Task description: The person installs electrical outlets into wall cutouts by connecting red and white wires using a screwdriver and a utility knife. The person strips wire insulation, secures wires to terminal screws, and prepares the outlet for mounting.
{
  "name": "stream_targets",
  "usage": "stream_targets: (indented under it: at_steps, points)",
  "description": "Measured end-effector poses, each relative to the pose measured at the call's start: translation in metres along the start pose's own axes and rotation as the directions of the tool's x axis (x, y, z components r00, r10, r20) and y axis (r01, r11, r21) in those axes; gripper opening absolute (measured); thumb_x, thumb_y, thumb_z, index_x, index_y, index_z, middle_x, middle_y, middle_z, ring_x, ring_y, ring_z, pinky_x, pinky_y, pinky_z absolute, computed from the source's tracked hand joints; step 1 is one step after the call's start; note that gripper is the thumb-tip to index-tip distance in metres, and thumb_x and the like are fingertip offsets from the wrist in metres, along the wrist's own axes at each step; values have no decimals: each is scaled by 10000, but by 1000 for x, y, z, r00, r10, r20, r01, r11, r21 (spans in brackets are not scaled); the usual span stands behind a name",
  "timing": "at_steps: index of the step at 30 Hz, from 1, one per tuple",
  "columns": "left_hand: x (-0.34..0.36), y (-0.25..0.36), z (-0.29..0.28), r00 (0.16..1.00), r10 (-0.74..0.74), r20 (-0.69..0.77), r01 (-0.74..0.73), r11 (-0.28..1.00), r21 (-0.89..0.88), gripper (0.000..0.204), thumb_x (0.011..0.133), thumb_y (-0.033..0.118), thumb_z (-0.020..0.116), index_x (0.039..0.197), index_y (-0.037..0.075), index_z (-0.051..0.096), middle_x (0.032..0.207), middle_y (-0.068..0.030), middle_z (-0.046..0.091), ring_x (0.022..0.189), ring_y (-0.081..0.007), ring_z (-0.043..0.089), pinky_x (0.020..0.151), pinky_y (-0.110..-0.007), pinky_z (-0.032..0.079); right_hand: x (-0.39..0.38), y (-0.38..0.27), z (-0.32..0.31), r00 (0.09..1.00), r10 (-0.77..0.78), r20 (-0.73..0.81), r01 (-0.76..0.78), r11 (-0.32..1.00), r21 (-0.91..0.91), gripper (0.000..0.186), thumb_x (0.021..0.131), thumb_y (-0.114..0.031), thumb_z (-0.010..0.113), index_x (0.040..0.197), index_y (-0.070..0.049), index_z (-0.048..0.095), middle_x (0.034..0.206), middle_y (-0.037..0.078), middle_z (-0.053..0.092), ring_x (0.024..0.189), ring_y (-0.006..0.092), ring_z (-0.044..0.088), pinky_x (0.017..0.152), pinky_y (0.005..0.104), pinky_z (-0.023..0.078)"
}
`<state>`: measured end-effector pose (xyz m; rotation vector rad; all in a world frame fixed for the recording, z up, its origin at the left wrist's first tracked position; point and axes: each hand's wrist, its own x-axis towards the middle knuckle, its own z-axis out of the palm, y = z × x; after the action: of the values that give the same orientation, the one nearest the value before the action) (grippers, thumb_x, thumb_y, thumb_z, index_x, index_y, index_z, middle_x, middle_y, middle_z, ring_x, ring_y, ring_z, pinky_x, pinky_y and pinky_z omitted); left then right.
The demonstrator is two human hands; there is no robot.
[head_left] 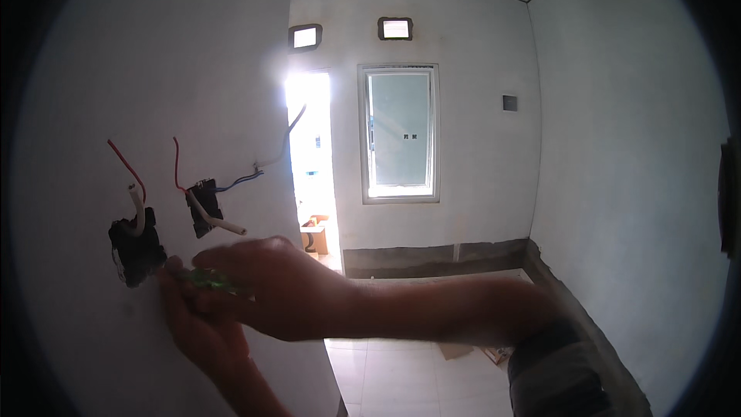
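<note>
My right hand [270, 282] reaches across from the right, its fingers closed round a shiny green, see-through tool [212, 279], perhaps a handle; its kind is not clear. My left hand [202, 332] comes up from below, fingers curled beside the tool's left end; what they pinch is hidden. Both hands are close to the wall, just right of and below a dark wall box opening [139, 255]. From that opening stick a red wire [127, 168] and a pale conduit end [139, 212]. A second dark opening [202, 220] above the hands has a red wire [177, 162], blue wires [239, 180] and a pale conduit [220, 222].
The white wall [193, 54] ends at a corner beside a bright doorway [310, 154]. A cardboard box [314, 239] stands there. A framed window [400, 135] is in the far wall. Cardboard pieces [455, 350] lie on the tiled floor [397, 378].
</note>
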<state>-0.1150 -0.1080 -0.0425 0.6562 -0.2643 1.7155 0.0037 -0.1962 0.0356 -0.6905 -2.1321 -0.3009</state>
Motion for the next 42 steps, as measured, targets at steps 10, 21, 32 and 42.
stream_targets:
  at_steps: [10, 21, 32, 42]
  points:
    - [-15, 5, 19, 999, -27, -43, 33, 990, 135, 342, 1125, 336, 527, 1205, 19, 628, 982, -48, 666, 899, -109, 673, 830, -320, 558, 2, -9, 1, 991, -24, 132, 85, 870, -486, 353, 1029, -229, 641, 1313, -24, 597, 854, 166, 681, 808, 207, 722, 751, 397, 601]
    - [-14, 3, 28, 992, 0, -126, 7, 998, 55, 343, 1128, 299, 521, 1267, 1, 619, 873, -34, 655, 818, -97, 667, 713, -261, 527, 8, -12, -11, 910, 331, 248, -345, 938, 16, 189, 1047, -218, 622, 1084, -37, 662, 938, 190, 703, 852, 243, 724, 837, 368, 596]
    - [-8, 18, -3, 997, -7, 72, 11, 999, -45, 354, 1129, 303, 521, 1281, -11, 583, 809, -26, 589, 811, -116, 657, 730, -264, 532, 13, -17, -15, 849, 405, 339, -462, 881, 104, 368, 1055, -248, 623, 1348, -27, 602, 1024, 183, 716, 865, 255, 708, 781, 342, 561]
    - [-4, 23, 7, 993, -84, 86, 84, 996, 2, 284, 1116, 274, 555, 1149, 8, 649, 941, -48, 671, 855, -133, 674, 742, -336, 545, 3, -20, -6, 961, 273, 32, -275, 957, 95, 358, 1009, -134, 643, 1350, -36, 599, 918, 128, 600, 794, 348, 681, 730, 430, 566]
